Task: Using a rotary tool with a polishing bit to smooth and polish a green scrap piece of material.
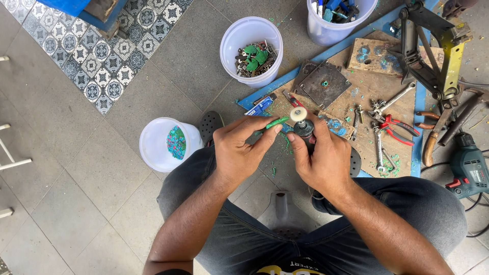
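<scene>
Fingertips close to the wheel

Hands meet above the lap. The right hand (323,160) is clenched around a dark rotary tool (305,131) with a pale round wheel (298,113) at its tip. The left hand (239,150) pinches a thin green piece (275,122) between thumb and forefinger, its end just beside the wheel.

The pinch sits near the wheel, so I judge a slip could bring a fingertip against it; the piece is slender and could bend or flick away. Green shavings (285,142) lie on the floor below.

Beyond the knees, a worn wooden board (367,109) carries red-handled pliers (400,127), a wrench (392,100) and a metal plate (324,84). A green drill (468,168) lies to the right. A white bucket of green scraps (168,145) stands left; farther off, a bucket of metal and green parts (251,51).
</scene>
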